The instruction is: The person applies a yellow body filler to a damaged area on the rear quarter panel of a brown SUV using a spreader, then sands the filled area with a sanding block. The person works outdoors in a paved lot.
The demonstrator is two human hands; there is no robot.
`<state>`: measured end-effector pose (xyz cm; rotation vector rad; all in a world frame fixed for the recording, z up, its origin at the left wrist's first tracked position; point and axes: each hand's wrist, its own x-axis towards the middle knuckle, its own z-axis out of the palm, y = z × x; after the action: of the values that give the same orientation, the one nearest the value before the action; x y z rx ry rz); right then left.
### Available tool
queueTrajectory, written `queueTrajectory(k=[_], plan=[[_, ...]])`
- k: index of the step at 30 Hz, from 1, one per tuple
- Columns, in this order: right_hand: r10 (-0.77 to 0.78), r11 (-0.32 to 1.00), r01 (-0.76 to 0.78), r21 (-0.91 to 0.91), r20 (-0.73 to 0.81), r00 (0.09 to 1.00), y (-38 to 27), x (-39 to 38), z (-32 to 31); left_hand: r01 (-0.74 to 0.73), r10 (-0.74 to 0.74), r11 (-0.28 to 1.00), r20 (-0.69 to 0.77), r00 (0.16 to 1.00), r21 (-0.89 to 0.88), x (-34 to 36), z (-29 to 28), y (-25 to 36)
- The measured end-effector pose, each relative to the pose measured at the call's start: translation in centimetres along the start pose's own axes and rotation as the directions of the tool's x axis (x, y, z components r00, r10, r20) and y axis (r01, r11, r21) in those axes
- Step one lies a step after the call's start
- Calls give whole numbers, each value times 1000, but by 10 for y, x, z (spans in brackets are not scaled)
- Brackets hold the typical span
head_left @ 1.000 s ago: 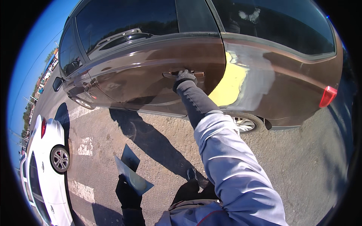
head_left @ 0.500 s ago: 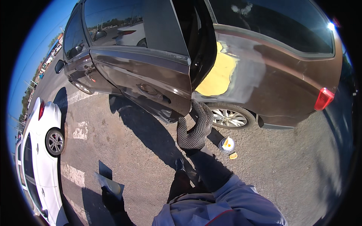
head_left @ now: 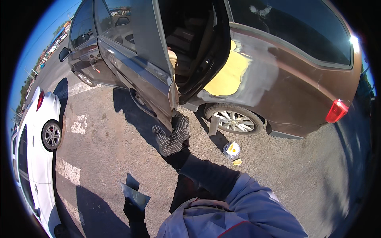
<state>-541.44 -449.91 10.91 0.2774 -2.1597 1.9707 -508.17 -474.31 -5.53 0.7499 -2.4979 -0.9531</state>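
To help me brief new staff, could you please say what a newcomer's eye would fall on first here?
Probably the bright yellow filler patch, edged with grey, on the brown car above its rear wheel. Then the open rear door, with the gloved right grip at its lower corner, and the thin grey plate in the left grip.

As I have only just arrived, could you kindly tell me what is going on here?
The person's gloved right hand is at the edge of the open rear door of the brown car; the gloved left hand holds a thin flat plate. A yellow patch, bordered by a grey area, marks the rear quarter panel. A small tub stands on the ground near the rear wheel.
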Motion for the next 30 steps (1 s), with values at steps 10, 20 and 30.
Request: queueTrajectory(k=[10, 20, 30], plan=[[-124, 991, 94, 93, 902, 414, -26, -23, 20, -458, 248, 728, 426, 870, 510, 19, 34, 28], [-14, 992, 73, -99, 494, 869, 140, -7, -96, -433, 289, 875, 484, 826, 216, 162, 120, 163], [613, 451, -647, 615, 313, 725, 192, -32, -122, 602, 48, 669, 833, 551, -436, 221, 263, 208]])
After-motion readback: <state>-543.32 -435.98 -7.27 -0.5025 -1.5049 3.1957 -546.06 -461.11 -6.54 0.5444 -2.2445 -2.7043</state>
